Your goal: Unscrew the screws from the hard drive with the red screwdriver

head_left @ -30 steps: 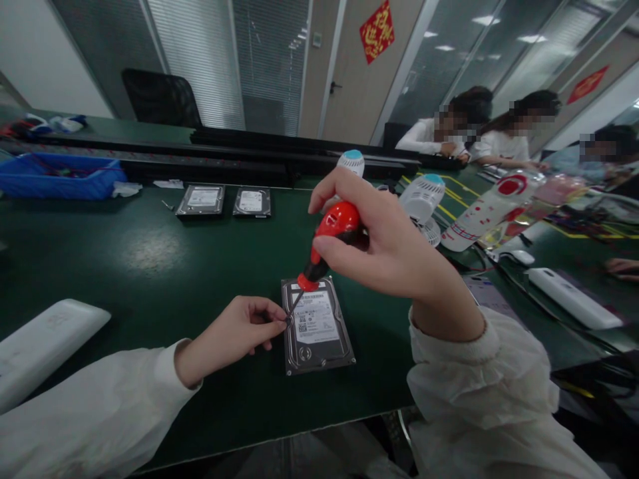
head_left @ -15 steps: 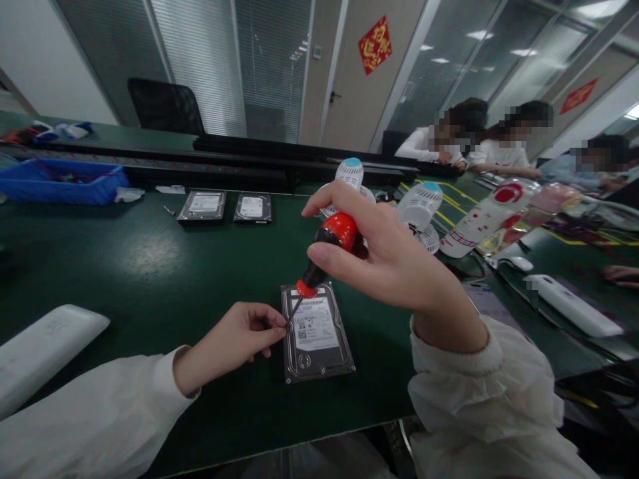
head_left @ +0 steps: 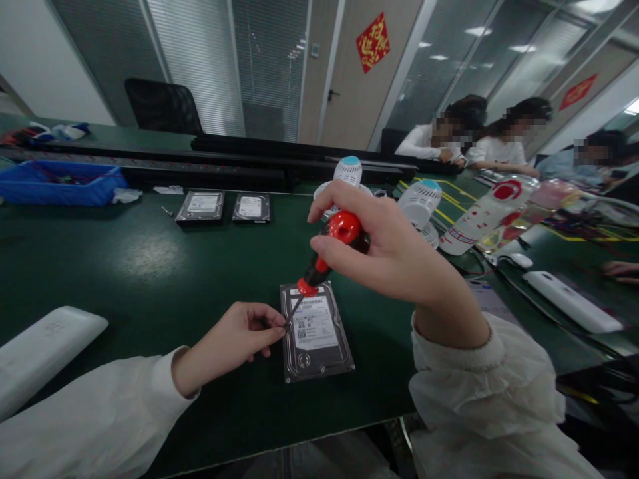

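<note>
A hard drive [head_left: 322, 352] lies label up on the green table in front of me. Above it, my right hand [head_left: 384, 249] is closed around the red and black handle of a screwdriver [head_left: 319, 263]. The shaft slants down to the left, reaching the drive's left edge. There my left hand [head_left: 252, 330] pinches thumb and forefinger together at the lower end of the shaft. The very tip, and any screw under it, is hidden by these fingers.
Two more hard drives [head_left: 200, 207] lie farther back, near a blue bin [head_left: 62, 183]. White fans [head_left: 419, 203] and bottles [head_left: 492, 213] stand to the right. A white case [head_left: 50, 356] rests at left, a power strip [head_left: 574, 301] at right. Several people sit beyond.
The screwdriver's handle has turned in my right hand, showing different red and black patches. My right fingers have shifted slightly. The left hand and hard drive stay in place.
</note>
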Motion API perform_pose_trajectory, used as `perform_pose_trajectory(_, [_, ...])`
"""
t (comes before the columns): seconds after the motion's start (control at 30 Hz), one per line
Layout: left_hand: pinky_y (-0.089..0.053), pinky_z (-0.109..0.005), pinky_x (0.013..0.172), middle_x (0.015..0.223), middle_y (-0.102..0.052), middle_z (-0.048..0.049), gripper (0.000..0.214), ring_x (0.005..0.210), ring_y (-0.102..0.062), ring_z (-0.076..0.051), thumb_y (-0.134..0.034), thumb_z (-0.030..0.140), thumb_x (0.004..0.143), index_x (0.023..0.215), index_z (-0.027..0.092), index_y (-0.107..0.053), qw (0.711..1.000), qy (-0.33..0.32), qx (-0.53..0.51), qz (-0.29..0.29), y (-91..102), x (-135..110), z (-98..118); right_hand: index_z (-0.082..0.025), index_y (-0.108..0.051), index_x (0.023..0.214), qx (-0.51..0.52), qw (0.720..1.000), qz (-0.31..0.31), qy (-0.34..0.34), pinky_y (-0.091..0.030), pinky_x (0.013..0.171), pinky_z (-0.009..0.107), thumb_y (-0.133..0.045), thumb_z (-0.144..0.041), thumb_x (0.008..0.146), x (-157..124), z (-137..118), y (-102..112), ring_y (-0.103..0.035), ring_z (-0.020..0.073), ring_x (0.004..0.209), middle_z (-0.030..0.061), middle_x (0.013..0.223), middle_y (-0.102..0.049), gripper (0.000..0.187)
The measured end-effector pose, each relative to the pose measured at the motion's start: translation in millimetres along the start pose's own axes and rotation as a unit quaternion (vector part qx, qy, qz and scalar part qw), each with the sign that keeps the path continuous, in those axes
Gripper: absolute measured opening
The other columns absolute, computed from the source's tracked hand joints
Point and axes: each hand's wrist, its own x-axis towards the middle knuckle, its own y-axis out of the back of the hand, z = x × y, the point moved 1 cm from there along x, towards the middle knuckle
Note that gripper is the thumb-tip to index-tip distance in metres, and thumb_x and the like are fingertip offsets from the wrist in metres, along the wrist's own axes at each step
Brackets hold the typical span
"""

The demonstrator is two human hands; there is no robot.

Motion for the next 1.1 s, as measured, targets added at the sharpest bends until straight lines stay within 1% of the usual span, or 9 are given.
perform_pose_trajectory(0.1, [-0.038, -0.02, 0.042, 0.073, -0.069, 0.0008, 0.04, 0.054, -0.059, -0.011, -0.075, 0.051, 0.07, 0.089, 0.017, -0.069, 1.0, 0.001, -0.001, 0.005, -0.1, -0.5, -0.2, -0.015, -0.054, 0.111, -0.008, 1.0, -0.015, 0.016, -0.032, 0.062, 0.027, -0.056, -0.02, 0.086, -0.2, 0.5, 0.6, -0.042, 0.0092, 0.062, -0.0062, 0.073, -0.048, 0.026])
perform_pose_trajectory(0.27, [-0.037, -0.019, 0.041, 0.072, -0.069, 0.001, 0.04, 0.053, -0.059, -0.011, -0.076, 0.051, 0.068, 0.088, 0.017, -0.068, 1.0, 0.003, -0.006, 0.008, -0.7, -0.3, -0.7, -0.018, -0.056, 0.101, -0.008, 1.0, -0.01, 0.01, -0.031, 0.063, 0.027, -0.061, -0.039, 0.096, 0.1, 2.7, -0.9, -0.042, 0.0082, 0.063, -0.0057, 0.074, -0.049, 0.022])
perform_pose_trajectory(0.37, [-0.037, -0.02, 0.042, 0.073, -0.069, 0.0007, 0.041, 0.054, -0.059, -0.011, -0.076, 0.052, 0.069, 0.089, 0.017, -0.068, 1.0, 0.0, -0.006, 0.004, -0.4, -0.2, -1.5, -0.017, -0.058, 0.095, -0.014, 1.0, -0.001, 0.01, -0.031, 0.063, 0.026, -0.061, -0.037, 0.097, -0.1, 2.2, -0.4, -0.044, 0.0073, 0.062, -0.006, 0.072, -0.05, 0.02])
perform_pose_trajectory(0.5, [-0.037, -0.02, 0.042, 0.072, -0.068, 0.0013, 0.041, 0.053, -0.059, -0.011, -0.076, 0.052, 0.069, 0.089, 0.017, -0.068, 1.0, 0.004, -0.006, 0.004, -0.1, -0.5, -0.9, -0.015, -0.056, 0.116, 0.002, 0.999, -0.024, 0.034, -0.033, 0.061, 0.026, -0.059, -0.024, 0.091, -0.2, -0.3, 0.0, -0.043, 0.0074, 0.058, -0.0079, 0.07, -0.051, 0.027])
perform_pose_trajectory(0.57, [-0.037, -0.02, 0.042, 0.072, -0.068, 0.0015, 0.04, 0.053, -0.059, -0.011, -0.076, 0.052, 0.068, 0.089, 0.017, -0.068, 1.0, 0.006, -0.004, 0.006, -0.2, -0.6, -0.1, -0.015, -0.056, 0.119, 0.008, 0.999, -0.023, 0.027, -0.032, 0.06, 0.026, -0.061, -0.031, 0.093, 0.1, -0.2, -0.8, -0.043, 0.0074, 0.057, -0.0086, 0.069, -0.051, 0.032])
perform_pose_trajectory(0.67, [-0.037, -0.02, 0.042, 0.071, -0.068, 0.0016, 0.039, 0.054, -0.059, -0.012, -0.076, 0.051, 0.069, 0.089, 0.018, -0.068, 1.0, 0.003, -0.001, 0.005, -0.1, -0.6, 0.6, -0.017, -0.059, 0.11, 0.0, 1.0, -0.001, 0.007, -0.029, 0.058, 0.026, -0.063, -0.045, 0.097, 0.5, 1.5, -1.4, -0.04, 0.0061, 0.054, -0.0098, 0.064, -0.047, 0.031])
perform_pose_trajectory(0.83, [-0.038, -0.02, 0.043, 0.074, -0.069, 0.0004, 0.038, 0.056, -0.061, -0.012, -0.076, 0.051, 0.073, 0.09, 0.018, -0.069, 1.0, -0.005, 0.0, -0.001, 0.9, -0.2, -1.5, -0.014, -0.057, 0.117, 0.002, 0.999, -0.024, 0.034, -0.033, 0.06, 0.027, -0.056, -0.026, 0.091, 0.2, 1.7, 0.7, -0.042, 0.0089, 0.057, -0.0083, 0.066, -0.046, 0.029])
perform_pose_trajectory(1.0, [-0.038, -0.021, 0.043, 0.074, -0.069, -0.0003, 0.038, 0.057, -0.062, -0.013, -0.076, 0.051, 0.073, 0.09, 0.018, -0.07, 1.0, -0.01, 0.001, -0.002, 1.0, -0.1, -3.1, -0.018, -0.059, 0.108, -0.003, 1.0, -0.003, 0.01, -0.029, 0.06, 0.027, -0.062, -0.041, 0.096, 0.8, 2.8, -0.7, -0.04, 0.0074, 0.056, -0.0088, 0.065, -0.045, 0.027])
perform_pose_trajectory(1.1, [-0.038, -0.02, 0.043, 0.073, -0.068, 0.0003, 0.039, 0.056, -0.061, -0.013, -0.076, 0.051, 0.072, 0.09, 0.018, -0.069, 1.0, -0.005, -0.002, -0.002, 0.2, -0.8, -2.1, -0.016, -0.059, 0.109, -0.006, 1.0, -0.004, 0.007, -0.029, 0.058, 0.027, -0.06, -0.036, 0.096, 0.7, 3.3, -1.0, -0.039, 0.0072, 0.054, -0.0087, 0.065, -0.045, 0.024])
